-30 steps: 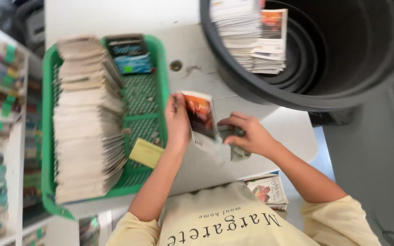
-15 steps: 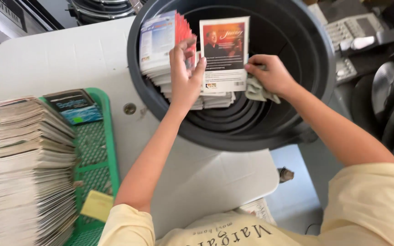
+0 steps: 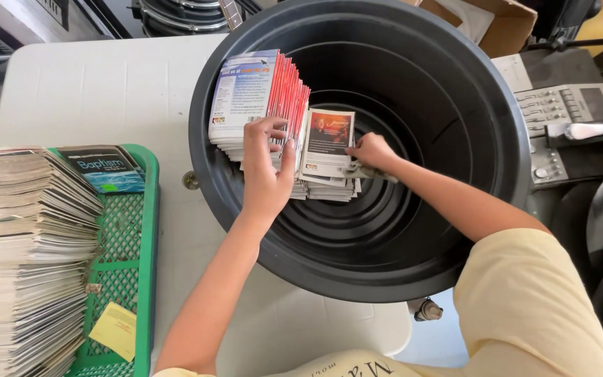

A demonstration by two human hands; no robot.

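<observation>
**Hands at the leaflet stacks inside the black tub**

Your left hand (image 3: 266, 171) rests on the upright row of red-edged leaflets (image 3: 259, 94), fingers spread against it, gripping nothing. Your right hand (image 3: 373, 152) pinches the edge of the dark-printed leaflet (image 3: 327, 142) lying on top of the flat stack (image 3: 329, 188). Both stacks sit inside the black tub (image 3: 483, 230), which stands on the white bench (image 3: 99, 91). To your left, a green basket (image 3: 144, 230) carries a tall pile of leaflets (image 3: 26, 258) and a yellow card (image 3: 113, 329).

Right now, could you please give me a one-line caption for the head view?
Two hands, left and right, set a leaflet on stacks inside a black tub.
</observation>
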